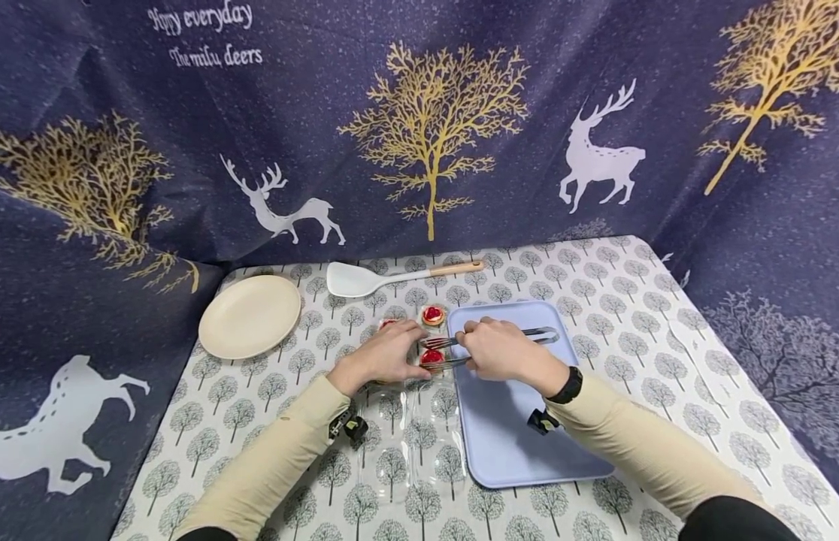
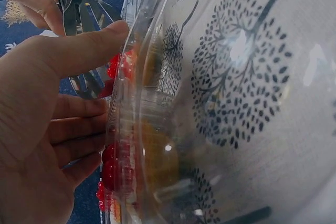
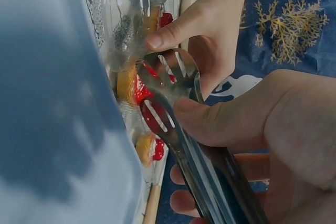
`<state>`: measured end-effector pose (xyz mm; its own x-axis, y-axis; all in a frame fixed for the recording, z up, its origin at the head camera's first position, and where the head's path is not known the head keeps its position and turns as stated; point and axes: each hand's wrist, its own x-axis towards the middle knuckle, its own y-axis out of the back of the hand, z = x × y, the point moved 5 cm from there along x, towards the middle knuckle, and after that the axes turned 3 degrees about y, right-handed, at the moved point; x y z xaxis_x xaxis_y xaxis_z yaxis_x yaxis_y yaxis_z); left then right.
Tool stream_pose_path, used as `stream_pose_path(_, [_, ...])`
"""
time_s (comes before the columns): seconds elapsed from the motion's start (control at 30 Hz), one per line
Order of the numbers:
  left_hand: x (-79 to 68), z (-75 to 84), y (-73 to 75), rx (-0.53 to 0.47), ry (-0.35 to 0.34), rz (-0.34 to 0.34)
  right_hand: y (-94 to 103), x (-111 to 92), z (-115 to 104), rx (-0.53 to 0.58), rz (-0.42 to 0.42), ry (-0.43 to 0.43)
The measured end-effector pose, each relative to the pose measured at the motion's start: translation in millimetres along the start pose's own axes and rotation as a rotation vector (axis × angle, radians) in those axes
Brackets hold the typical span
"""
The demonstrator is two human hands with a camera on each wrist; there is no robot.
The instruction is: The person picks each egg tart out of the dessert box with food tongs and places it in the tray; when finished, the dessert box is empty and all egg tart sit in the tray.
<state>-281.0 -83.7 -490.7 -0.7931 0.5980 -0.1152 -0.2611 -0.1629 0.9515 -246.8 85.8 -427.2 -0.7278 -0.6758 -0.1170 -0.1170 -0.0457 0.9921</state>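
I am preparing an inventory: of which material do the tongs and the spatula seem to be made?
The tongs look like polished metal, probably stainless steel: grey, with bright reflections. The spatula has an evenly white head, perhaps silicone or plastic, and a tan handle resembling wood; too small to confirm.
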Motion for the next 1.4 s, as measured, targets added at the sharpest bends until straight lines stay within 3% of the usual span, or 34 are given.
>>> stream_pose_path(0.17, [1.5,2.1,-1.9,-0.001,0.012,-0.013,-5.7,3.9,-4.2,-0.026,-0.022,-0.008])
stream_pose_path(0.5, [2.1,4.9,-0.3,0.014,0.015,-0.02,-10.9,5.9,-4.3,-0.097,0.07,0.007])
stream_pose_path(1.4, [0.5,6.2,-0.7,0.014,0.011,-0.009,-5.8,-6.6,9.5,-0.001,0.112,-0.017])
